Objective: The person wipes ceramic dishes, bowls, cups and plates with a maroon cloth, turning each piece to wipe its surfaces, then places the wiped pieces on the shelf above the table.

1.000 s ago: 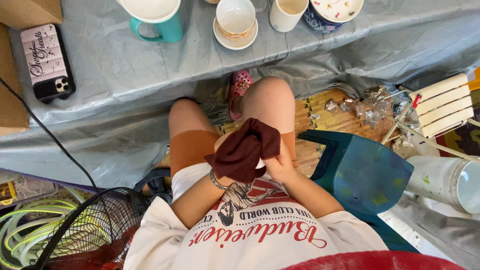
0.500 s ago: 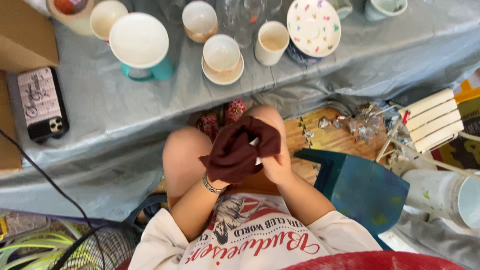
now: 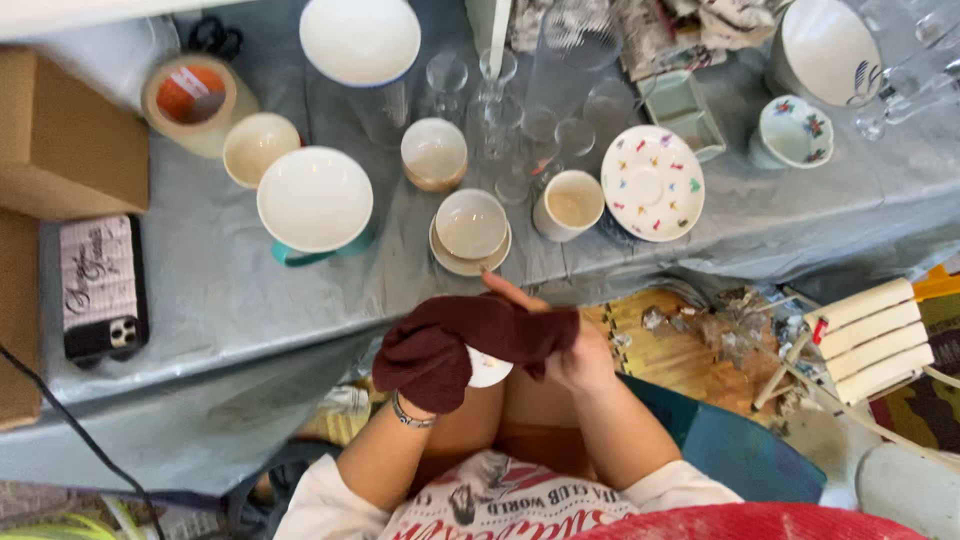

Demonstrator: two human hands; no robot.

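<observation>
Maroon cloth [image 3: 470, 340] wraps the left hand [image 3: 425, 365], fingers gripping a small white dish [image 3: 488, 370] through it; right hand [image 3: 575, 355] fingers pinch the cloth's right end.

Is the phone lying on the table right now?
Yes, the phone lies flat on the grey-covered table, left of the hands and cloth.

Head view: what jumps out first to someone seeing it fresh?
At the bottom centre, both hands are wrapped in a dark red cloth around a small white dish; the left hand is covered, the right hand grips from the side. Above them a grey-covered table holds white bowls and cups, including a spotted plate, with a phone at its left.
</observation>
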